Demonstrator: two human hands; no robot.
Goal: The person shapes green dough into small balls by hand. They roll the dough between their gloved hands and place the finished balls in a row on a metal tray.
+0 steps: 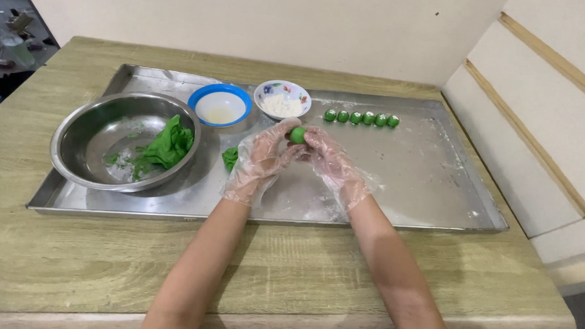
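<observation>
My left hand and my right hand, both in clear plastic gloves, meet above the metal tray and pinch a small green dough ball between their fingertips. Just left of my left hand a small lump of green dough lies on the tray. A larger mass of green dough rests inside the steel mixing bowl. Behind my hands, several finished green balls sit in a row on the tray.
A blue-rimmed white bowl and a small flowered bowl of white filling stand at the tray's back. The tray lies on a wooden table; a white wall with wooden trim rises on the right.
</observation>
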